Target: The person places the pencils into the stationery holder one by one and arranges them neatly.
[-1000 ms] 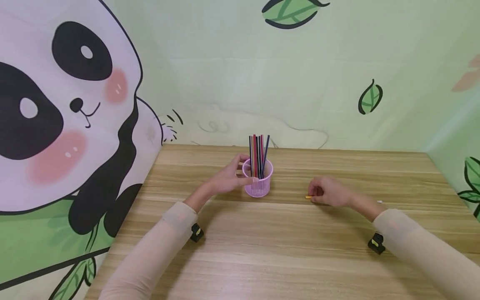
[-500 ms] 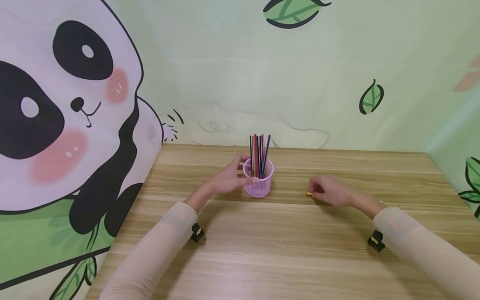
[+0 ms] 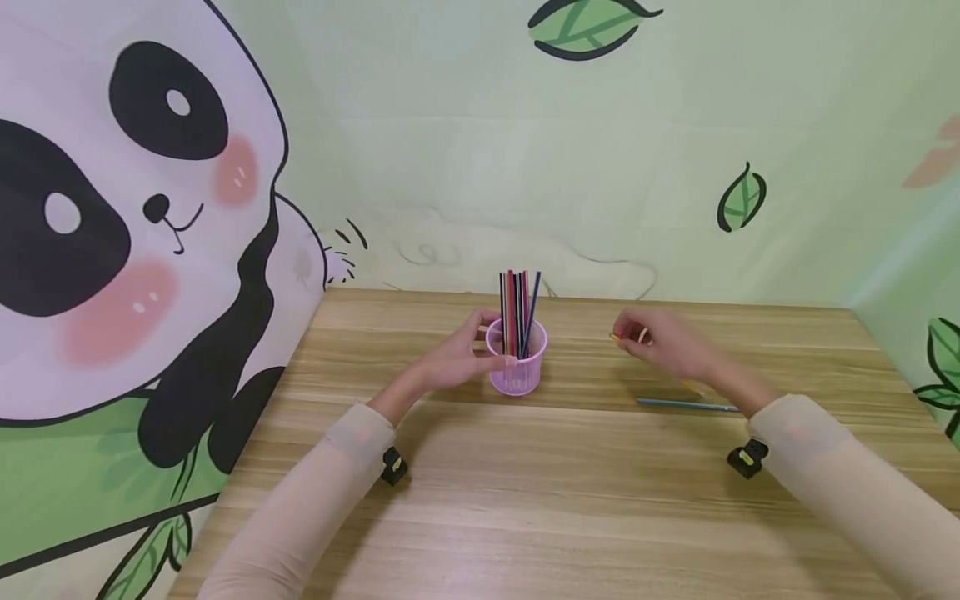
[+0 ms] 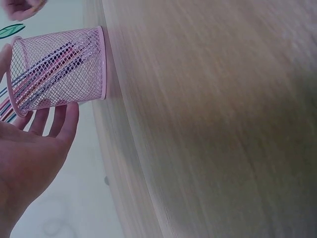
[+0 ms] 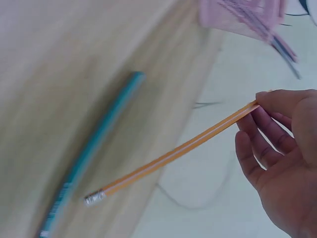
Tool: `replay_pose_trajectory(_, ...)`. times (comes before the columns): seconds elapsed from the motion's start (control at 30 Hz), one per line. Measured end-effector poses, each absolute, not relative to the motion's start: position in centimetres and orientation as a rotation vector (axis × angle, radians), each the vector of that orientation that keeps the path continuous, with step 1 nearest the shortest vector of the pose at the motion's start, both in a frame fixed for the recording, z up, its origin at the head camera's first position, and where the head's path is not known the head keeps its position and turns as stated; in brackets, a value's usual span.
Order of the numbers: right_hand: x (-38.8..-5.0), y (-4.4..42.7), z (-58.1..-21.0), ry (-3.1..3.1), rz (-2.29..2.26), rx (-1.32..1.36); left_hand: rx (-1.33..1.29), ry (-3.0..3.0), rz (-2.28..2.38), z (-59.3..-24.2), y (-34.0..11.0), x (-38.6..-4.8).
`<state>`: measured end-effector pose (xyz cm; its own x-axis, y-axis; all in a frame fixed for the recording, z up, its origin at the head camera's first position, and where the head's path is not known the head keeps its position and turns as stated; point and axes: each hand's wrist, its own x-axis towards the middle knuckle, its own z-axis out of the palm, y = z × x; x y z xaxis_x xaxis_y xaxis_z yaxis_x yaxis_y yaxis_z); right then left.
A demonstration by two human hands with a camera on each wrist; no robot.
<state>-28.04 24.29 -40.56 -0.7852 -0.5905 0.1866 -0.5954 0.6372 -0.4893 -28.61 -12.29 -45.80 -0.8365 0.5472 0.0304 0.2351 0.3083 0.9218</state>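
A pink mesh pencil cup (image 3: 517, 379) stands upright on the table, holding several dark, red and striped pencils (image 3: 513, 308). My left hand (image 3: 459, 358) grips the cup from the left, with the thumb at the front and the fingers round the back. To the right of the cup, my right hand (image 3: 671, 343) is raised and pinches an orange pencil (image 5: 173, 154) near one end between thumb and fingertips. Its other end, with a metal band (image 5: 94, 197), slants down. Below this hand, a blue-green pencil (image 3: 684, 405) lies on the table, partly covered by the forearm in the head view.
The wooden table (image 3: 525, 500) ends at a pale green wall (image 3: 450, 167) printed with a panda and leaves. Small black wrist devices (image 3: 393, 465) hang beneath both sleeves.
My right hand has lifted the orange pencil off the table and moved it up and back. The blue-green pencil has come into view beneath it. The left hand and cup stay put.
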Motion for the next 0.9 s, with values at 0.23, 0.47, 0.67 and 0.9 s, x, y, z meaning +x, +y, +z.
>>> replay_pose_trajectory(0.23, -28.2, 23.3, -36.8, -2.669, 0.960, 0.941, 0.705, 2.310, 1.519, -45.7, -12.4, -28.7)
replay_pose_trajectory(0.47, -27.9, 22.2, -33.9, -2.546, 1.172, 0.869, 0.721, 2.304, 1.515, -45.7, -12.4, -28.6)
replay_pose_trajectory(0.67, -27.6, 20.5, -31.7, -2.436, 1.393, 0.859, 0.712, 2.319, 1.505, -45.6, -12.3, -28.6)
replay_pose_trajectory(0.9, -28.0, 18.4, -30.6, -2.289, 1.569, 0.888, 0.701, 2.302, 1.525, -45.7, -12.4, -28.5)
